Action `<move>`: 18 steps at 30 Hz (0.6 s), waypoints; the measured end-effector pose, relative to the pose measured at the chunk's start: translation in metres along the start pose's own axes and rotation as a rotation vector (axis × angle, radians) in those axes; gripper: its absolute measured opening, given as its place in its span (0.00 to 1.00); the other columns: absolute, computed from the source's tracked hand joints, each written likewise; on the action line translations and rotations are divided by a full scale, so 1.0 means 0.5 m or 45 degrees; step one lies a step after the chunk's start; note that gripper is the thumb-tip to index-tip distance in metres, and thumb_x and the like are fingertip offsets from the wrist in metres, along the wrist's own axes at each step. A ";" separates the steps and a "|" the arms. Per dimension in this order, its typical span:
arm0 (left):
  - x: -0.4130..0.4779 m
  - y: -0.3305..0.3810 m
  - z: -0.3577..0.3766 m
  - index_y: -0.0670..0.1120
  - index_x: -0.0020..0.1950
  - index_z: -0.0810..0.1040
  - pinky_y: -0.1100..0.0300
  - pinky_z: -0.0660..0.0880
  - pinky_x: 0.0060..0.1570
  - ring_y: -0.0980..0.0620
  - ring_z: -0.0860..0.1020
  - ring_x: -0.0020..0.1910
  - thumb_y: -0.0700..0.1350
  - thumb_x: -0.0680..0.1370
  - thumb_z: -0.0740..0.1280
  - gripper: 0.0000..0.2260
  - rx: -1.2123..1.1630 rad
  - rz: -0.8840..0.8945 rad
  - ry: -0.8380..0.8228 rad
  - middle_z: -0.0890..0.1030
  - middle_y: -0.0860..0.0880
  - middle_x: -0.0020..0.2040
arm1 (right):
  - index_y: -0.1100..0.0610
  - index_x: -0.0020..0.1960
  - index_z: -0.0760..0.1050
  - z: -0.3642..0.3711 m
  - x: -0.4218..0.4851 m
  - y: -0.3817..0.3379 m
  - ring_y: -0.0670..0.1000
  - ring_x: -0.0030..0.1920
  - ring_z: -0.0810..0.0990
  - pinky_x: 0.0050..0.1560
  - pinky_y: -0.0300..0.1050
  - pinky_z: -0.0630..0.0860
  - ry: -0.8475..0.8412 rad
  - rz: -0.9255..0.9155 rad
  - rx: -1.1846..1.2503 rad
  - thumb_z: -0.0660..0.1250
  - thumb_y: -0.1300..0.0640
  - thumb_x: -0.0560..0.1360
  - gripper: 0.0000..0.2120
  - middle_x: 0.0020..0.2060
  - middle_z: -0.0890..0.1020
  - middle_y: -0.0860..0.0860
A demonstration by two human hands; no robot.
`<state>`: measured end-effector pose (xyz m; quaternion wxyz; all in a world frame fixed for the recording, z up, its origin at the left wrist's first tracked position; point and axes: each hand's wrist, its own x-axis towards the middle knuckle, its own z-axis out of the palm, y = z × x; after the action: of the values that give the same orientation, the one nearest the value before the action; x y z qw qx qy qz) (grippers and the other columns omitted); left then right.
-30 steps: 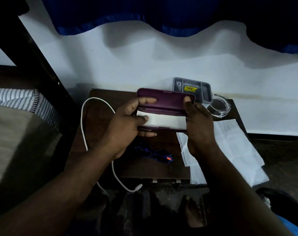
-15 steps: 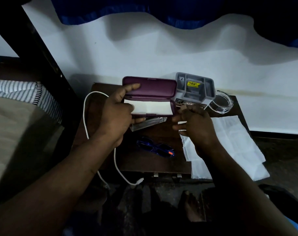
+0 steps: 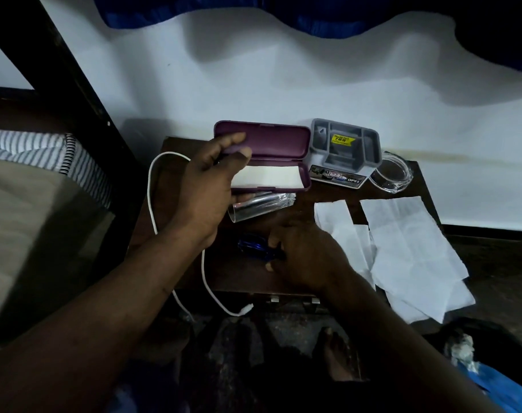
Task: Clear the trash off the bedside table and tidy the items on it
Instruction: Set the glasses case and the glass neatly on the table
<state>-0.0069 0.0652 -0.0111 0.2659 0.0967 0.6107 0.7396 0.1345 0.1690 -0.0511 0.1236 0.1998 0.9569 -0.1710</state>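
Observation:
My left hand (image 3: 212, 183) grips the left end of an open purple glasses case (image 3: 271, 144) with a white lining, held above the dark wooden bedside table (image 3: 238, 272). Lower down, my right hand (image 3: 307, 254) closes its fingers on the blue glasses (image 3: 250, 245) lying on the table near its front. A clear plastic wrapper (image 3: 262, 205) lies under the case. White tissue sheets (image 3: 408, 248) spread over the table's right side and hang past its edge.
A grey organizer (image 3: 343, 150) with a yellow sticker stands at the back by the wall, a clear glass dish (image 3: 393, 174) to its right. A white cable (image 3: 155, 204) loops off the table's left and front. A bed lies left; blue bag at bottom right.
My right hand left the case and dropped toward the front of the table onto the blue glasses. My left hand alone now holds the open case, a little further left.

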 end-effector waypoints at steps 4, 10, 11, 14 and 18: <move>0.002 -0.002 -0.004 0.49 0.65 0.83 0.45 0.85 0.48 0.60 0.80 0.54 0.44 0.81 0.71 0.12 0.018 -0.013 -0.010 0.81 0.53 0.60 | 0.48 0.56 0.80 0.008 0.004 0.005 0.56 0.61 0.80 0.57 0.50 0.79 0.100 -0.011 -0.065 0.75 0.51 0.73 0.12 0.61 0.81 0.50; 0.006 0.000 -0.007 0.50 0.62 0.84 0.42 0.85 0.49 0.49 0.81 0.61 0.49 0.81 0.71 0.10 0.006 -0.030 0.034 0.83 0.52 0.59 | 0.48 0.54 0.83 -0.021 0.009 0.022 0.51 0.52 0.83 0.53 0.50 0.80 0.140 -0.079 0.109 0.76 0.50 0.73 0.10 0.53 0.85 0.46; 0.006 0.003 -0.008 0.50 0.61 0.84 0.41 0.84 0.50 0.47 0.82 0.60 0.51 0.81 0.71 0.10 -0.002 -0.037 0.042 0.85 0.56 0.54 | 0.47 0.50 0.84 -0.032 0.007 0.027 0.48 0.48 0.83 0.50 0.48 0.79 0.113 -0.129 0.211 0.77 0.51 0.73 0.07 0.48 0.85 0.44; 0.002 0.014 -0.011 0.50 0.61 0.83 0.40 0.84 0.51 0.50 0.84 0.55 0.57 0.82 0.67 0.15 0.031 -0.034 0.032 0.85 0.62 0.50 | 0.47 0.45 0.86 -0.060 -0.002 0.042 0.44 0.41 0.82 0.45 0.48 0.77 0.105 -0.283 0.418 0.79 0.53 0.73 0.03 0.39 0.85 0.43; 0.001 0.015 -0.008 0.58 0.62 0.84 0.38 0.81 0.57 0.44 0.81 0.65 0.70 0.78 0.62 0.23 0.129 -0.005 -0.003 0.83 0.52 0.65 | 0.51 0.52 0.88 -0.080 -0.007 0.054 0.42 0.44 0.81 0.47 0.41 0.76 0.466 -0.438 0.512 0.77 0.57 0.75 0.07 0.43 0.86 0.45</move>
<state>-0.0112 0.0614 -0.0051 0.2629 0.1097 0.6472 0.7071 0.1423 0.2064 -0.0210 -0.1233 0.0830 0.9300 -0.3363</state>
